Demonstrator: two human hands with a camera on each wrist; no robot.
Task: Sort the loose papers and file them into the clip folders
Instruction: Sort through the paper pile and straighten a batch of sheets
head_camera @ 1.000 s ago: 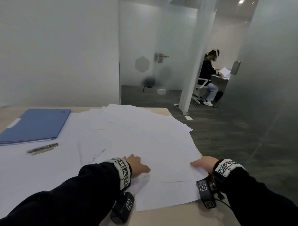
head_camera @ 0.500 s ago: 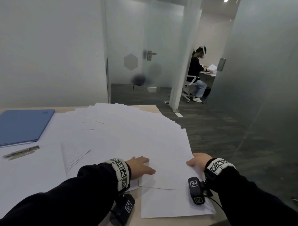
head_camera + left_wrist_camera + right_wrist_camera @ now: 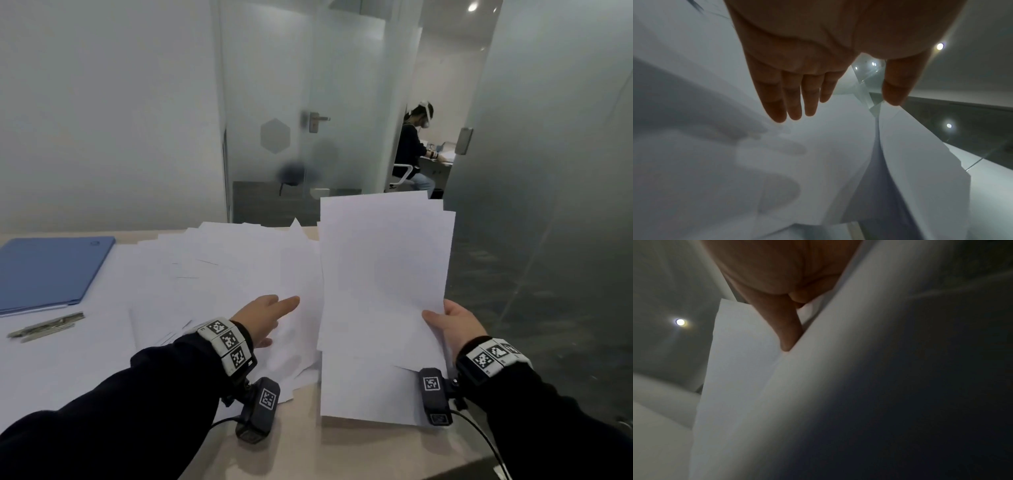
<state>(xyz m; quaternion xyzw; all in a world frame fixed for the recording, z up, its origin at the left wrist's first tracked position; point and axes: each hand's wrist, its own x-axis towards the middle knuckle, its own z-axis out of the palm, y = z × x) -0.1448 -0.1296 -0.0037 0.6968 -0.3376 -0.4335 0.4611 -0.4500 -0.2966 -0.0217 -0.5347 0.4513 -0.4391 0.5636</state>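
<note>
Loose white papers [image 3: 219, 274] lie fanned across the table. My right hand [image 3: 452, 325] grips a raised bundle of white sheets [image 3: 383, 274] by its lower right edge, thumb on the front; the right wrist view shows a thumb [image 3: 785, 331] pressed against the sheets [image 3: 748, 369]. My left hand [image 3: 267, 315] hovers flat over the spread papers, just left of the bundle, its fingers [image 3: 793, 104] straight and holding nothing. A closed blue clip folder [image 3: 51, 270] lies at the far left of the table. A metal clip bar [image 3: 44, 327] rests in front of it.
The table's bare wooden edge [image 3: 342, 445] runs along the front, with floor dropping off to the right. Frosted glass walls and a door [image 3: 308, 120] stand behind the table. Another person [image 3: 414, 150] sits at a desk in the far room.
My right hand has gathered sheets from the right side of the table and lifted them upright. My left hand has risen off the papers and reached toward the bundle.
</note>
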